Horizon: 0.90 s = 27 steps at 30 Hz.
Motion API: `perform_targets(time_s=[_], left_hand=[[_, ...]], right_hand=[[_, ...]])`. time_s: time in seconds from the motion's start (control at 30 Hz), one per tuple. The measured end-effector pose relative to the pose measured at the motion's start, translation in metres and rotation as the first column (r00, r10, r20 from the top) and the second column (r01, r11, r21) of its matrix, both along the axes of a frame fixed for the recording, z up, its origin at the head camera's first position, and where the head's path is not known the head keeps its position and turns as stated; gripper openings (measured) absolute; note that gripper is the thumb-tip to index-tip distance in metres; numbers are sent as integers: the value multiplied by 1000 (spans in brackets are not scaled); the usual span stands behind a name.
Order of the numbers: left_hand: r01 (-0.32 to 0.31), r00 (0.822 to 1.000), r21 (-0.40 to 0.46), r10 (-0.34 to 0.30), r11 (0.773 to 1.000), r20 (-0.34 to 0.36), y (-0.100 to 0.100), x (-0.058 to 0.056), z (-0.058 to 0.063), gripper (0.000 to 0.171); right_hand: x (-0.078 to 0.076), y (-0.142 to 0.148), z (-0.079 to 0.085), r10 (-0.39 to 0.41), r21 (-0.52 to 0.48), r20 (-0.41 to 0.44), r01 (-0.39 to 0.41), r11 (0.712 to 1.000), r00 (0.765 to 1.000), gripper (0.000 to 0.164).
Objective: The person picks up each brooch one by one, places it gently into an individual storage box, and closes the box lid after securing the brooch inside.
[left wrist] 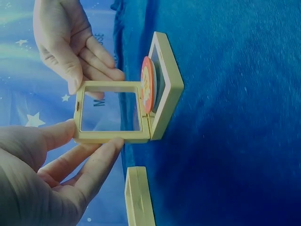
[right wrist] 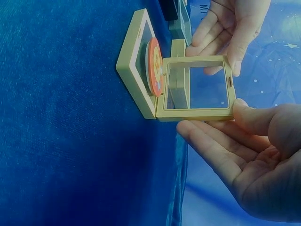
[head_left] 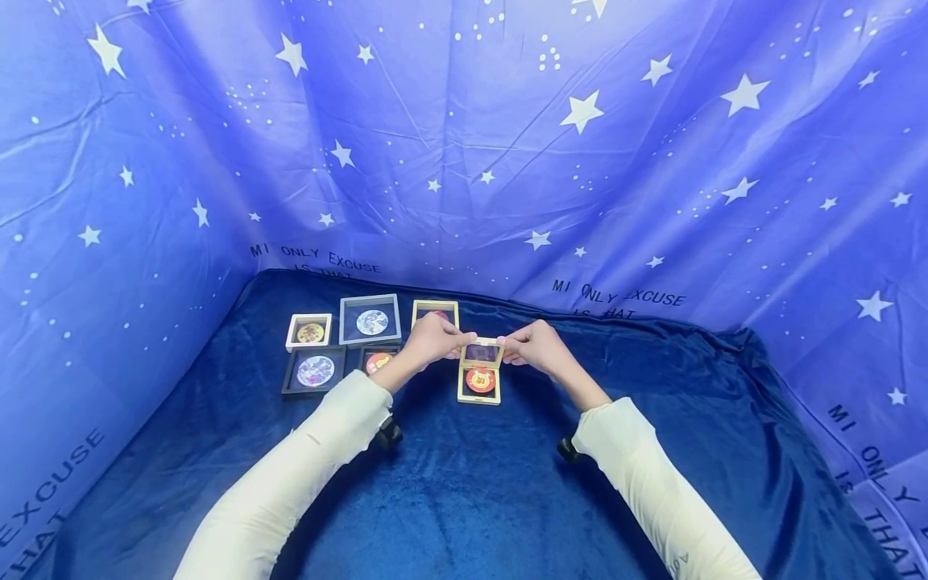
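A pale yellow hinged display case (head_left: 479, 399) stands unfolded on the dark blue cloth, its window lid (left wrist: 113, 136) raised at an angle to the base. Inside the base sits a red and gold round disc (head_left: 481, 380). My left hand (head_left: 432, 342) pinches one side of the lid near its top corner, thumb on the upper edge. On the opposite side my right hand (head_left: 539, 348) holds the matching corner between thumb and fingers. In the right wrist view the clear window (right wrist: 207, 87) shows between both hands.
Left of the hands lie several more cases: a cream one (head_left: 292, 343), a grey one (head_left: 344, 322), a black one (head_left: 287, 385) and a dark one with a red disc (head_left: 378, 364). Another yellow case (head_left: 435, 304) is partly hidden behind my left hand. A starry blue curtain (head_left: 464, 161) surrounds the table.
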<state>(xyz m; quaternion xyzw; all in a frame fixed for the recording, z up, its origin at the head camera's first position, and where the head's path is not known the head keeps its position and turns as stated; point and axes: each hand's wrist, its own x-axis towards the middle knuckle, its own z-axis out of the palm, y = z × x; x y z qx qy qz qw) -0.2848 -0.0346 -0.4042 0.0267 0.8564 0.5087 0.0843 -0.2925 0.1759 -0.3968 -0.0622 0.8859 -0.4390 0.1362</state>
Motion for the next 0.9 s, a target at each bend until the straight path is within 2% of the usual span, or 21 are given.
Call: perform_targets(time_s=[0.37,0.57,0.9], left_hand=[[-20,1000,-22,19,1000,-23,2,1,-2,31],[11,998,-64,-15,998,-63,-1,6,0,30],[75,997,-52,-75,996,-5,-7,15,0,31]], right_hand=[[-1,0,-1,29,19,-40,-29,999,999,32],[3,2,-2,30,34,-48,-28,999,998,29],[14,6,-3,59,74,-49,-56,996,997,22]])
